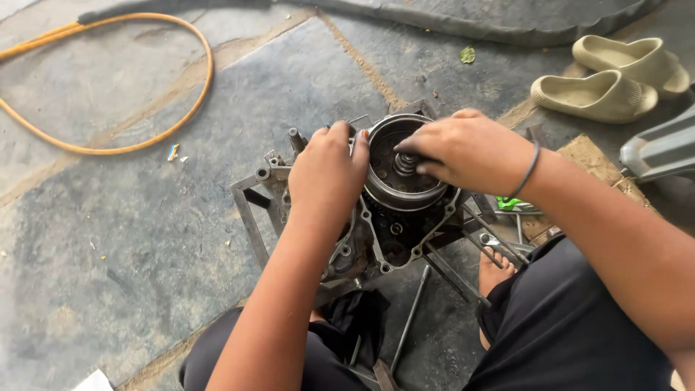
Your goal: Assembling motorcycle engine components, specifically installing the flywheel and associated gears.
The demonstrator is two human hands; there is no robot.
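A person sits on a stone floor (130, 239) with an engine case (376, 232) between the knees, propped on a metal stand (250, 210) so that its open side faces up within reach of both hands. The left hand (327, 174) is closed over the rim of the round drum (398, 163) seated in the case, palm down and fingers curled on its near-left edge; the grip looks meant to brace the drum against turning. The right hand (463, 150) reaches in from the other side with its fingers drawn narrow and pinched around the central hub (405, 163) inside the drum; whether a small part or tool is held between the fingertips cannot be made out, since the fingers hide it. A dark band (528, 172) circles the right wrist. Bolt holes line the case's gasket face below the drum. Loose metal rods (409, 318) lie on the floor just beside the stand, close to hand. Well apart from the work, an orange hose (195, 94) loops over the floor at upper left, and a pair of pale sandals (615, 80) sits at upper right.
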